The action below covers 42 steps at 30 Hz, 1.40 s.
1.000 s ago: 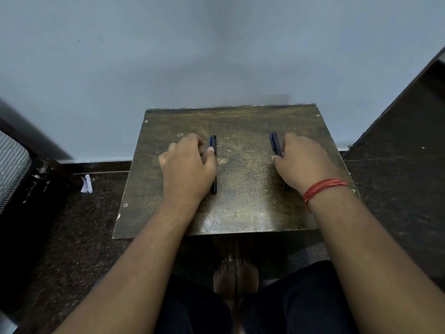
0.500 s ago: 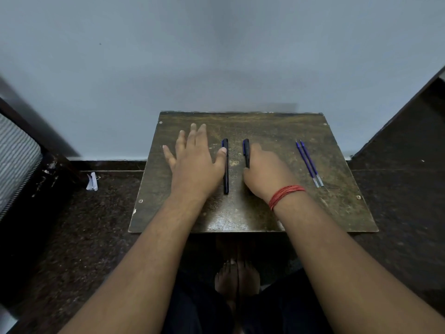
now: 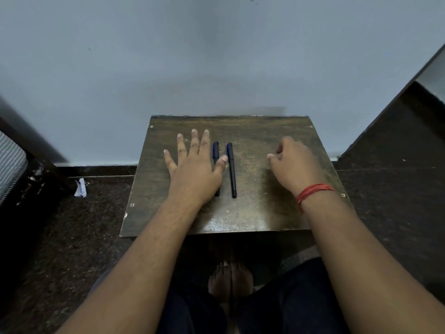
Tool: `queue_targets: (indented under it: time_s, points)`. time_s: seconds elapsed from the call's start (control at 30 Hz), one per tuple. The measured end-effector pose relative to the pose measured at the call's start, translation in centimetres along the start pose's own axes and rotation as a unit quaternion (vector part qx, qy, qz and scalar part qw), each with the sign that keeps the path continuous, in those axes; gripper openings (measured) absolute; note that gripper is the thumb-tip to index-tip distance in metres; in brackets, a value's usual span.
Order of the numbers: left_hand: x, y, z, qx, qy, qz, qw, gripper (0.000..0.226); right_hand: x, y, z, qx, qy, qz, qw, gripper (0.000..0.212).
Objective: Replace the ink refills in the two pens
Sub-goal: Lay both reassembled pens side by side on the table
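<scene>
Two dark blue pens lie side by side near the middle of the small brown table [image 3: 252, 213], pointing away from me. My left hand [image 3: 195, 169] rests flat with fingers spread, its thumb across the left pen [image 3: 215, 150], whose lower part it hides. The right pen [image 3: 231, 169] lies free, touching neither hand. My right hand [image 3: 295, 165], with a red thread on the wrist, hovers curled over the table's right side. The refills are hidden from view, and whether that hand holds anything is unclear.
The table stands against a pale wall [image 3: 216, 68] on a dark speckled floor. A white paper scrap [image 3: 80, 188] lies on the floor to the left, near a striped object [image 3: 9, 165]. My bare feet [image 3: 230, 280] are under the table's front edge.
My right hand let go of its pen beside the left pen and moved right, over the spot where two blue refills lay. My left hand stayed flat next to the left pen.
</scene>
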State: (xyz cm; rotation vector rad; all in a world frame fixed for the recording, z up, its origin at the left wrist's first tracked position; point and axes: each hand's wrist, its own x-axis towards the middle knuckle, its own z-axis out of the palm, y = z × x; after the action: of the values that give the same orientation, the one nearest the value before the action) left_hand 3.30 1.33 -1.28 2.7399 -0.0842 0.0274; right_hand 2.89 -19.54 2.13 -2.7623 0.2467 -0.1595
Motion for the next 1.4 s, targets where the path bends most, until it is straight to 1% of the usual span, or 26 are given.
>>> queue_targets:
  time_s: [0.1, 0.2, 0.4, 0.53, 0.8, 1.0, 1.4]
  points:
    - [0.0, 0.3, 0.3, -0.002, -0.005, 0.011, 1.000, 0.076, 0.3, 3.1, -1.4, -0.018, 0.015, 0.058, 0.998, 0.030]
    - [0.0, 0.4, 0.4, -0.002, -0.008, 0.012, 1.000, 0.076, 0.2, 4.0, -1.3, -0.030, -0.018, 0.091, 0.995, 0.034]
    - [0.0, 0.2, 0.7, -0.006, -0.013, 0.009, 1.000, 0.076, 0.2, 2.7, 0.3, -0.044, -0.052, 0.087, 0.994, 0.022]
    - [0.1, 0.1, 0.7, -0.009, -0.012, 0.005, 1.000, 0.077, 0.2, 0.9, 1.4, -0.033, -0.073, 0.066, 0.995, 0.027]
    - [0.1, 0.2, 1.0, -0.017, -0.011, 0.002, 1.000, 0.076, -0.6, -1.6, 2.7, -0.041, -0.073, 0.027, 0.996, 0.025]
    - [0.1, 0.2, 1.2, -0.023, -0.011, 0.001, 1.000, 0.076, -0.7, -2.0, 2.7, -0.028, -0.080, 0.033, 0.996, 0.028]
    - [0.1, 0.1, 1.5, -0.020, -0.009, 0.005, 1.000, 0.075, -0.6, -1.7, 2.4, -0.012, -0.085, 0.029, 0.996, 0.026]
